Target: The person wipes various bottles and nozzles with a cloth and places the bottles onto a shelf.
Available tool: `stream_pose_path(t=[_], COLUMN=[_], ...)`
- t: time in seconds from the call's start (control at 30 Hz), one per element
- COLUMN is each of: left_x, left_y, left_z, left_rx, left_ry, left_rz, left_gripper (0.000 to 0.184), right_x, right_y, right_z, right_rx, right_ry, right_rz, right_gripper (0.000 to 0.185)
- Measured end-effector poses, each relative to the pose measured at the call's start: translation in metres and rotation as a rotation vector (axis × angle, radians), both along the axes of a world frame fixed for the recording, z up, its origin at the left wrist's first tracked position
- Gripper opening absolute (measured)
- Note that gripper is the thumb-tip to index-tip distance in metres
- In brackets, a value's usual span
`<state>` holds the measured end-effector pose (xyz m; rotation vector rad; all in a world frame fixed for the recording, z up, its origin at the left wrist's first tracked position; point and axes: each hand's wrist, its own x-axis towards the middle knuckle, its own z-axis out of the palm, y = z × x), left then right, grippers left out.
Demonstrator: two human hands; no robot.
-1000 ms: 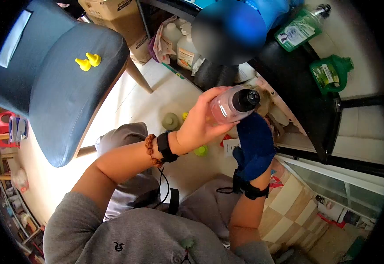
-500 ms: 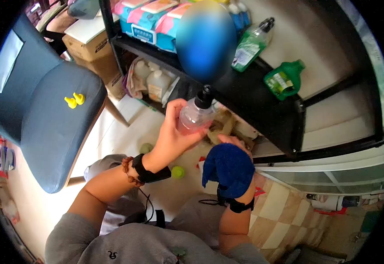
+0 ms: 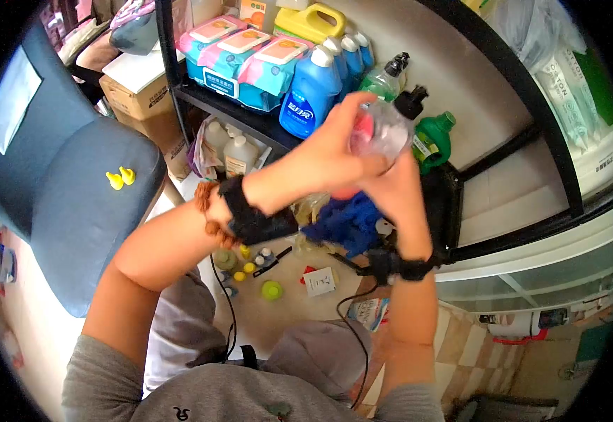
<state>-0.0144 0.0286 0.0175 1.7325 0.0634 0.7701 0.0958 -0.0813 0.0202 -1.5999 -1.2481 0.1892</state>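
From where I stand, the left hand comes in from the left, and its fingers are curved around a clear bottle, which is held up in the air before the black shelf. The bottle is tilted: its long axis rises to the right, with the black pump cap as the upper end, pointing away from the person. Pink shows inside it, but how full it is I cannot tell. The right hand is at its lower right side, as near as the left one; it is blurred, so I cannot tell whether its fingers press or only touch. A blue cloth hangs below both hands.

Among the containers, from the left, there are wipes packs, white bottles on the lower level, a blue bottle and, behind the hands, a green bottle, whose contents I cannot see.
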Motion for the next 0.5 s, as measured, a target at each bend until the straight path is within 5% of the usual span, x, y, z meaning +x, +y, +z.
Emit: stream_pose_path(t=[0.17,0.5], left_x=[0.041,0.062], left_y=[0.043,0.050], left_z=[0.002,-0.017], left_rx=[0.124,0.318], left_ry=[0.079,0.243], left_rz=[0.076,0.268], left_gripper=[0.071,0.073], right_x=[0.063,0.120], right_y=[0.029,0.066], right_z=[0.016,-0.016], right_rx=[-0.337,-0.366], right_ry=[0.241,0.014], right_rz=[0.049,-0.119], right_gripper=[0.065,0.074])
